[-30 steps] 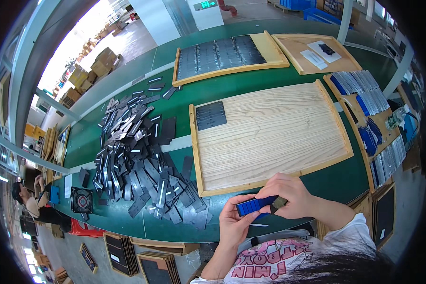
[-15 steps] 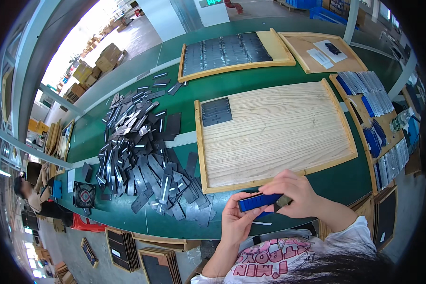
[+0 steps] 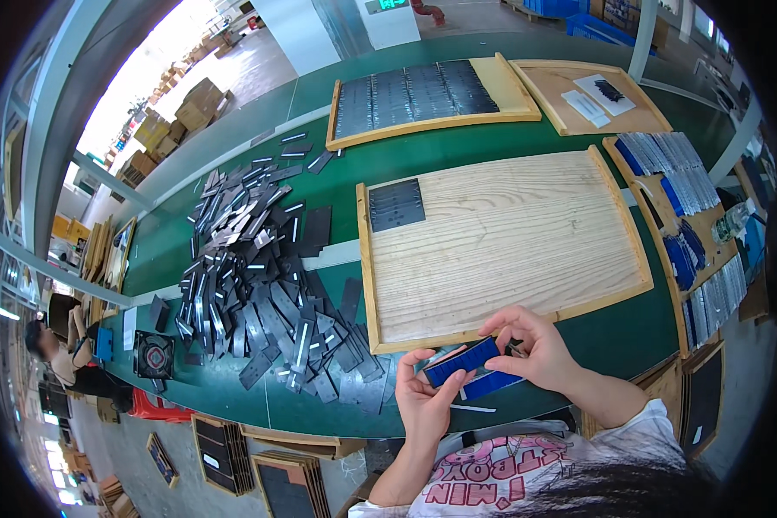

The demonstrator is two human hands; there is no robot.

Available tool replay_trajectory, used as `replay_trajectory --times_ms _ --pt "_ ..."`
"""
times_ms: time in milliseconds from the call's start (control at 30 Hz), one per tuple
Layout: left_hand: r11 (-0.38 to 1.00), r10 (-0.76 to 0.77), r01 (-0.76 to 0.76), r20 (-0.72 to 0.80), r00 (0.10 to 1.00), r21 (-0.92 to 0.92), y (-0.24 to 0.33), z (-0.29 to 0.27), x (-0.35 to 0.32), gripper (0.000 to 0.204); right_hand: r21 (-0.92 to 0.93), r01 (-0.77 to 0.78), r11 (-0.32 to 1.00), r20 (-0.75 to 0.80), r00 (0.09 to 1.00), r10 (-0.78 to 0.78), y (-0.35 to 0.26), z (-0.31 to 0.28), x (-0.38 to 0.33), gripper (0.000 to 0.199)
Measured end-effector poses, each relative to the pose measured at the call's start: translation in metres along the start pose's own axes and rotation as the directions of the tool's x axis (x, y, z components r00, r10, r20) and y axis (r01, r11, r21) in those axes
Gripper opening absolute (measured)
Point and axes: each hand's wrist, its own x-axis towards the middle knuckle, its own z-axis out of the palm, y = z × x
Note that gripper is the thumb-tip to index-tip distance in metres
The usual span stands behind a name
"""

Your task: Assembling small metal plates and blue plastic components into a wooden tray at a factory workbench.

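Both of my hands hold a small stack of blue flat strips [image 3: 462, 361] just above the near edge of the green table. My left hand [image 3: 423, 399] grips its left end and my right hand [image 3: 533, 345] pinches its right end, the fingers over the top strip. Right behind them lies a large pale wooden tray [image 3: 527, 233], with a few dark square plates [image 3: 396, 205] laid in its far left corner. A big loose heap of dark grey metal strips [image 3: 259, 285] covers the table to my left.
A second wooden tray [image 3: 527, 104] filled with dark plates lies further back, and a third tray [image 3: 561, 108] holds white sheets. Blue and silver strips in wooden boxes [image 3: 678, 186] line the right. A small black fan [image 3: 153, 355] sits at the left edge, near a seated person [image 3: 60, 354].
My hands and the blue strips have stayed at the near table edge. The stack has tilted slightly and the right-hand fingers have shifted over its end.
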Motion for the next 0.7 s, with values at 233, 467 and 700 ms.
replay_trajectory --times_ms 233,467,700 --pt "0.999 0.002 -0.002 -0.005 1.000 0.042 -0.004 0.001 0.000 0.046 -0.056 -0.001 0.998 -0.024 1.000 -0.001 -0.001 0.006 0.001 0.050" --pt "0.997 -0.009 0.011 -0.023 1.000 0.077 -0.005 0.004 0.001 0.047 -0.068 0.053 0.996 -0.069 0.996 -0.058 -0.003 0.011 0.000 0.056" --pt "0.993 0.019 -0.018 -0.010 1.000 0.117 -0.009 0.005 0.001 0.043 -0.074 0.078 0.994 -0.089 0.992 -0.084 0.000 0.012 0.000 0.059"
